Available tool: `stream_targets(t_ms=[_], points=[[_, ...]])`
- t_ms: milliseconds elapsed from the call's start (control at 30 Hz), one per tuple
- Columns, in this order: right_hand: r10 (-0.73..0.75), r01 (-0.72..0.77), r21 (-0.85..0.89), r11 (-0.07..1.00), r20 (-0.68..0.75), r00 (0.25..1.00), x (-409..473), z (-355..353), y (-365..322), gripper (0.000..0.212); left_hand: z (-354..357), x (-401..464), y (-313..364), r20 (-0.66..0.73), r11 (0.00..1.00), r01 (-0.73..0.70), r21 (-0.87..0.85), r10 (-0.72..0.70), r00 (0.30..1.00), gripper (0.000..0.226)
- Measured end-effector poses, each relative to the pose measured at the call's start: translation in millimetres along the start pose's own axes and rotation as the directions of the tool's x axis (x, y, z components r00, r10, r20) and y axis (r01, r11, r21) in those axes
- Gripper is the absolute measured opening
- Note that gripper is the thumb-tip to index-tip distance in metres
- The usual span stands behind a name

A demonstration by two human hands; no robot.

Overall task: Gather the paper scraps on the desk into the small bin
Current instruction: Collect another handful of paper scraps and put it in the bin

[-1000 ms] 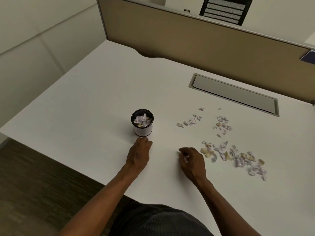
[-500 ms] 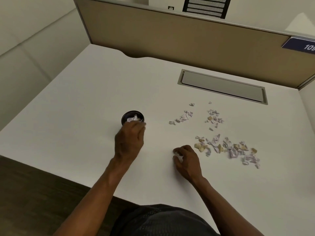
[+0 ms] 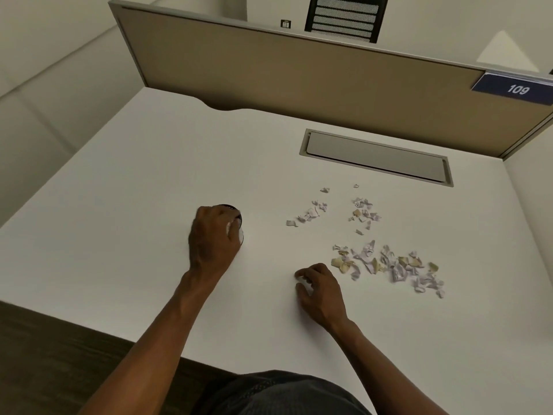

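Note:
The small bin (image 3: 238,215) is a dark-rimmed white cup on the white desk (image 3: 143,199), and my left hand (image 3: 214,238) mostly covers it. That hand lies over the bin's top, fingers curled down around the rim, with a bit of white paper showing at the fingertips. My right hand (image 3: 318,290) rests on the desk to the right, fingers curled over a white scrap. A long pile of white, lilac and tan paper scraps (image 3: 389,265) lies just right of that hand. Two smaller clusters of scraps (image 3: 311,212) (image 3: 363,211) lie farther back.
A grey cable flap (image 3: 374,157) is set into the desk behind the scraps. A tan partition (image 3: 299,79) with a blue "109" sign (image 3: 516,88) closes off the back. The desk's front edge runs diagonally at lower left over dark floor (image 3: 45,369).
My left hand rose from the desk at the bin's base and came down over its top, hiding the paper inside. My right hand stayed curled in place beside the big pile.

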State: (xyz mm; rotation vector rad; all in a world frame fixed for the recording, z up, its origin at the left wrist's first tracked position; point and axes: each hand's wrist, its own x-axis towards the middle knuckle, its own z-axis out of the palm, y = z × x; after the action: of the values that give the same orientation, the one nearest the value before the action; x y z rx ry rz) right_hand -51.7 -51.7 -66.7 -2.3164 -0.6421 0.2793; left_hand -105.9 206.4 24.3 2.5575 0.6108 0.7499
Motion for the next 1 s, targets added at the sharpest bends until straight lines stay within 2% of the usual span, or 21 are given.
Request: stream_targets(t_ms=[67, 133, 200, 333, 467, 700, 833, 1000], points=[[0.003, -0.003, 0.012, 1.0, 0.004, 1.0, 1.4, -2.1, -1.2, 0.022, 12.0, -8.4, 16.0, -0.024, 0.984, -0.154, -0.091, 0.153, 0.988, 0.017], [0.005, -0.005, 0.035, 0.999, -0.004, 1.0, 5.4, -6.4, -2.9, 0.023, 32.8, -21.7, 28.8, 0.033, 0.959, -0.231, -0.165, 0.24, 0.97, 0.021], [0.008, -0.007, 0.049, 0.999, -0.027, 1.0, 12.3, -13.9, -4.2, 0.022, 58.4, -37.4, 33.3, 0.141, 0.961, -0.213, -0.179, 0.24, 0.961, 0.032], [0.022, -0.018, 0.042, 0.999, -0.081, 0.996, 32.7, -32.4, -1.3, 0.022, 100.4, -56.9, 24.7, 0.37, 0.98, -0.191, -0.064, 0.201, 0.907, 0.063], [0.025, -0.025, 0.0, 1.0, -0.129, 0.991, 58.4, -53.4, 4.9, 0.023, 121.8, -59.8, 13.0, 0.499, 0.977, -0.214, 0.027, 0.172, 0.849, 0.073], [0.028, -0.052, -0.162, 0.985, -0.144, 0.989, 138.8, -94.1, 15.6, 0.033, 126.0, -63.8, 11.6, 0.465, 0.973, -0.215, 0.082, 0.153, 0.872, 0.074], [0.103, -0.091, -0.313, 0.945, 0.02, 0.995, 192.6, -104.2, 22.2, 0.05, 125.6, -61.5, 13.2, 0.455, 0.978, -0.197, 0.072, 0.143, 0.879, 0.073], [0.155, -0.065, -0.403, 0.913, 0.197, 0.968, 235.8, -96.9, 20.9, 0.067, 125.3, -58.9, 13.5, 0.431, 0.987, -0.157, 0.024, 0.131, 0.893, 0.074]])
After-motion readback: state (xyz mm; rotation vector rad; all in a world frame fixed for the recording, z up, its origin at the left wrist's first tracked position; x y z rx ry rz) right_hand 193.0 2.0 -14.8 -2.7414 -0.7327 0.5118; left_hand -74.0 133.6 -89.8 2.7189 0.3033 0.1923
